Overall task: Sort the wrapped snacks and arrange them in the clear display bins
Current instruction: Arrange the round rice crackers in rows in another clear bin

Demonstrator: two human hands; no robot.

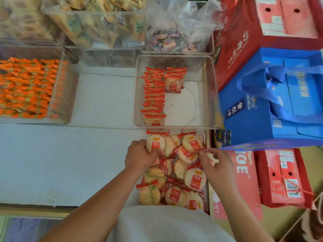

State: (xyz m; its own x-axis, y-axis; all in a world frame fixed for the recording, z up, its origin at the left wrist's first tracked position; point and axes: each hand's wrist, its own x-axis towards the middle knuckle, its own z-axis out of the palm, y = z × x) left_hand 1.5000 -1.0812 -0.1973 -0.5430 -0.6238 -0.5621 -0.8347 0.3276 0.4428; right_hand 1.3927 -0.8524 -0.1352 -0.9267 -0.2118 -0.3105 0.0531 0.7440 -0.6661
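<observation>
A pile of round rice crackers in red-and-clear wrappers (181, 172) lies in a box right in front of me. My left hand (139, 156) grips one wrapped cracker (155, 143) at the pile's far left. My right hand (216, 163) pinches another wrapped cracker (212, 158) at the pile's right side. Just beyond stands a clear display bin (208, 95). It holds one long row of the same crackers (153, 96) standing on edge along its left wall. A short second row (173, 79) sits at the back.
A clear bin of orange-wrapped snacks (59, 95) stands at the left. Behind are bins of yellow-wrapped snacks (97, 28) and a plastic bag of mixed candies (174, 39). Red (253, 32) and blue gift bags (258, 105) and red cartons (283, 179) crowd the right.
</observation>
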